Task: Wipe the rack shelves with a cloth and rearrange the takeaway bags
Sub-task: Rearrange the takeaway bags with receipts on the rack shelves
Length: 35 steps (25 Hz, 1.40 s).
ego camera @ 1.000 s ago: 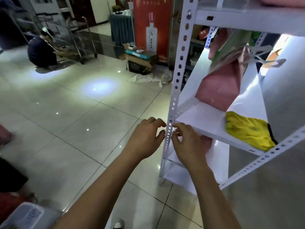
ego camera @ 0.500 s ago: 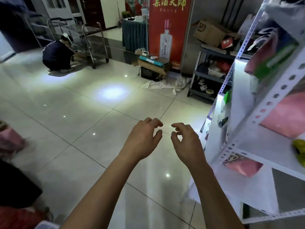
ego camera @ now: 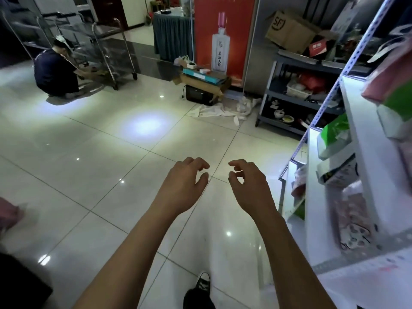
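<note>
My left hand (ego camera: 186, 185) and my right hand (ego camera: 247, 186) hang side by side over the tiled floor, fingers loosely curled, holding nothing. The white rack (ego camera: 321, 197) stands at the right edge, apart from both hands. On its shelves lie several takeaway bags: a green-and-white one (ego camera: 334, 134), a pink patterned one (ego camera: 352, 219) and a pink one (ego camera: 392, 72) higher up. No cloth is in sight.
A person (ego camera: 55, 72) crouches by a steel trolley (ego camera: 107, 45) at the far left. A red banner (ego camera: 223, 34), boxes (ego camera: 205, 79) and a white rag (ego camera: 220, 110) sit ahead. A grey shelf unit (ego camera: 296, 94) with a cardboard box stands behind the rack. My shoe (ego camera: 201, 286) is below.
My view has swung left, away from the rack front with the yellow cloth. Both hands have left the rack's post and now hover over open floor.
</note>
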### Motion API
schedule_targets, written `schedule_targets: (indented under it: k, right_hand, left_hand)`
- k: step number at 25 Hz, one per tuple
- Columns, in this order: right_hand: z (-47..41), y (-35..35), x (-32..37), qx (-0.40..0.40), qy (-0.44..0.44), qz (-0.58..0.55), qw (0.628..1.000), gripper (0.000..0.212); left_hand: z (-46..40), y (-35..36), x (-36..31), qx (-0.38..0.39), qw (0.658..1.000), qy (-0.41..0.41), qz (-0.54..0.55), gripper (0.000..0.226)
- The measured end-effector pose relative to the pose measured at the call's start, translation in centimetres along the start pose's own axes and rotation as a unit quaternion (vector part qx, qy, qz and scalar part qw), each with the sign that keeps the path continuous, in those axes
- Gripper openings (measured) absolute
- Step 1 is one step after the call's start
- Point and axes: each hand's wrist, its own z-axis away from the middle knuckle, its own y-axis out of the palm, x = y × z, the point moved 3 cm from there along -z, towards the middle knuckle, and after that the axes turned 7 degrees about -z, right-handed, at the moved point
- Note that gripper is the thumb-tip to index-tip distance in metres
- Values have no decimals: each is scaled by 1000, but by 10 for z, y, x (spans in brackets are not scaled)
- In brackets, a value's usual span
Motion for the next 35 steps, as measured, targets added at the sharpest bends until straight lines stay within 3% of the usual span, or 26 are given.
schedule_targets:
  k: [12, 23, 35]
  right_hand:
    - [-220, 59, 5, -51, 18, -7, 998, 25]
    - [-381, 75, -3, -228, 120, 18, 966, 21]
    - [-432, 5, -49, -431, 232, 66, 870, 23]
  left_hand:
    - [-228, -26, 68, 30, 997, 60, -30, 29]
    - [-451, -17, 116, 83, 969, 231, 24, 24]
    - [-598, 46, 17, 166, 884, 434, 59, 24]
